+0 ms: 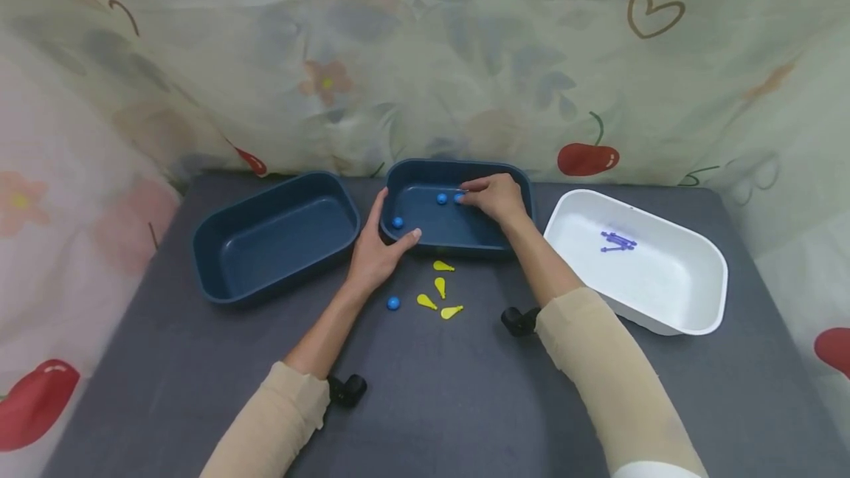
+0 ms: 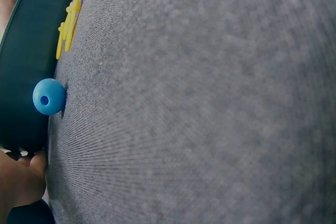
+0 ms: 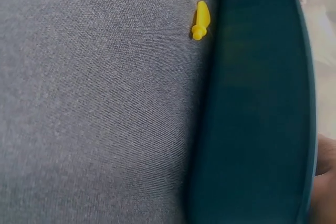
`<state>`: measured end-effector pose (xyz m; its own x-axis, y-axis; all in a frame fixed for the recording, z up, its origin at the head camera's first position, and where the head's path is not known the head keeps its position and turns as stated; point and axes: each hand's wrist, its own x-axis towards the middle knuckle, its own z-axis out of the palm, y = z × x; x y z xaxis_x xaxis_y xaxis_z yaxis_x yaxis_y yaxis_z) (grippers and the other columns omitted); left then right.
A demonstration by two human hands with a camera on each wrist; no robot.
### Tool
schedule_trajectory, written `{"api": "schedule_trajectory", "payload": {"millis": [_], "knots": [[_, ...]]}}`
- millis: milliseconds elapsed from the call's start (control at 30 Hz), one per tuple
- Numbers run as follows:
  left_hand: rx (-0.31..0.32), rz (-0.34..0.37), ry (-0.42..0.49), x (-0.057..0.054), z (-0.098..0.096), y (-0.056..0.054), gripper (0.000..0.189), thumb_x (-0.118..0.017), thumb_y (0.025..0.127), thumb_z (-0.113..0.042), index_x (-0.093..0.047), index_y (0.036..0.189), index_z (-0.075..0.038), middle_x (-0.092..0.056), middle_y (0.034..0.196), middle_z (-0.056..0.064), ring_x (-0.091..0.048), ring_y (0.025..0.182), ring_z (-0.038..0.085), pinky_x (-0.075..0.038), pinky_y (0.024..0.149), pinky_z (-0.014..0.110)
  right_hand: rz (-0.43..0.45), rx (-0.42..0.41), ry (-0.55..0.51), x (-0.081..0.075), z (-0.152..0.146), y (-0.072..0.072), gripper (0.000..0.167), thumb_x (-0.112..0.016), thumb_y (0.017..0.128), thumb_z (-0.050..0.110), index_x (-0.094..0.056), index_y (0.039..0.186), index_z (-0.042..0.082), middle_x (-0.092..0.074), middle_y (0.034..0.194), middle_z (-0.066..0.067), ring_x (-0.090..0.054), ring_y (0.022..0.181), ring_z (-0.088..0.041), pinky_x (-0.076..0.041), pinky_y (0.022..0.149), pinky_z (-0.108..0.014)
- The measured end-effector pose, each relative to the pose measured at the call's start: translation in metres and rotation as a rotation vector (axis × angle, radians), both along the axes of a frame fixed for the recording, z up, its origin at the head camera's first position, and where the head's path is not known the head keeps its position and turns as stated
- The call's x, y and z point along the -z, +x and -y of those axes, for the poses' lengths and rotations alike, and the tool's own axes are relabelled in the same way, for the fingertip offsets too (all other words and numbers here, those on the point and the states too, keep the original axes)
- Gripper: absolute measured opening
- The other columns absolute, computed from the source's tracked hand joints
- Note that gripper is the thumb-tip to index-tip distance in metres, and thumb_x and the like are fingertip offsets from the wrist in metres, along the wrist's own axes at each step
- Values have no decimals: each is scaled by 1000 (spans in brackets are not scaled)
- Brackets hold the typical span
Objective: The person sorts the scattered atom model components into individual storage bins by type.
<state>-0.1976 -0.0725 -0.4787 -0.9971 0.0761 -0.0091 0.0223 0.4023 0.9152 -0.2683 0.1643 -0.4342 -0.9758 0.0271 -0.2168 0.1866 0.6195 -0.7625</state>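
In the head view, my left hand (image 1: 373,260) holds the near left corner of the middle dark blue bin (image 1: 458,249), with the thumb over the front rim and the fingers along the left side. My right hand (image 1: 494,198) reaches into that bin and pinches a blue bead (image 1: 458,198) at its fingertips. Another blue bead (image 1: 441,199) lies just left of it, and a third blue bead (image 1: 398,223) sits near the left wall. On the table, a holed blue bead (image 2: 49,97) rests in front of the bin. Several yellow bulb-shaped pieces (image 1: 440,288) lie to its right.
A second dark blue bin (image 1: 279,282) stands at the left with nothing visible inside. At the right, a white bin (image 1: 690,293) contains several small purple sticks (image 1: 617,241). Patterned cloth (image 1: 465,57) hangs behind the grey table (image 1: 432,404).
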Motion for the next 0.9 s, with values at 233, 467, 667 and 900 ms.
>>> {"api": "schedule_trajectory", "payload": {"millis": [233, 467, 667, 900], "knots": [[1, 2, 4, -1, 0, 0, 89, -73, 88, -47, -16, 157, -45, -22, 162, -10, -25, 147, 21, -23, 116, 52, -39, -7, -85, -12, 0, 9, 30, -73, 92, 22, -74, 120, 11, -67, 127, -8, -58, 118, -25, -47, 97, -42], [18, 2, 1, -3, 2, -1, 92, -73, 88, -47, -16, 159, -39, -23, 162, -9, -24, 148, 23, -25, 115, 52, -68, -26, -146, -23, 3, 22, 32, -72, 93, 24, -73, 122, 12, -68, 124, -6, -59, 111, -25, -48, 95, -42], [28, 17, -18, -6, 4, -1, 94, -74, 87, -49, -15, 159, -37, -24, 163, -7, -25, 147, 25, -25, 115, 53, -107, -92, -185, -29, 6, 37, 33, -71, 94, 26, -71, 123, 10, -69, 121, -5, -61, 109, -23, -49, 93, -42], [41, 9, -13, -6, 3, -1, 94, -74, 87, -48, -15, 159, -36, -23, 163, -7, -25, 148, 24, -24, 116, 51, -141, -145, -245, -33, 6, 58, 32, -72, 93, 25, -72, 121, 10, -72, 113, -3, -66, 102, -18, -51, 93, -40]]}}
